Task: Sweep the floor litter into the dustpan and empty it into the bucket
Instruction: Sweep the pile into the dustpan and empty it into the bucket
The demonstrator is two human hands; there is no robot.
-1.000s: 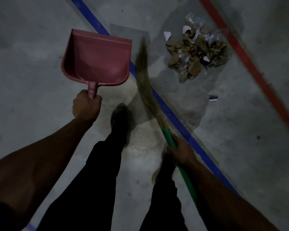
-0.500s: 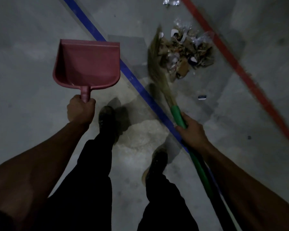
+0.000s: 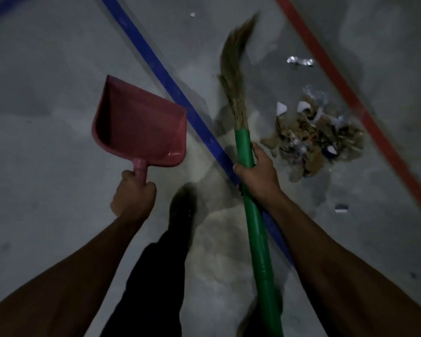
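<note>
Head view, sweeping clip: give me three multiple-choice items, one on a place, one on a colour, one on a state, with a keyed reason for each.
1. Where does the litter pile lie?
A. inside the dustpan
B. on the floor between the blue line and the red line
C. left of the blue line

2. What colour is the broom handle?
A. green
B. yellow
C. white

3. What state is the dustpan in?
A. full of litter
B. lying on the floor
C. held up, empty

Answers: 1 B, the blue line and the red line flank it. 2 A, plainly green. 3 C, the left hand grips its handle.
</note>
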